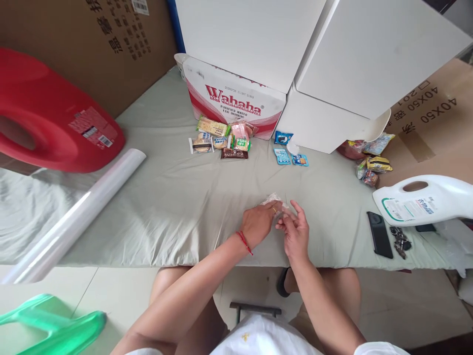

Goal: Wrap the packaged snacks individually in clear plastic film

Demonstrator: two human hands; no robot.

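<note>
A small crinkled clear plastic bag [272, 198] lies on the bed-like surface in front of me, partly covered by my hands. My left hand [260, 222], with a red string on its wrist and a ring, is closed over the bag with its fingers pointing right. My right hand [296, 231] pinches the bag's right side between thumb and fingers, one finger raised. What the bag holds, if anything, I cannot make out. Further back lie wrapped biscuits [202, 144], a brown snack bar [234, 154] and small blue packets [283, 156].
A Wahaha carton [236, 101] and white boxes [247, 34] stand behind. At left are a red jug [48, 113] and a plastic film roll [84, 212]. At right are more snacks [377, 165], a white detergent bottle [424, 199], a phone [380, 235] and keys [401, 241].
</note>
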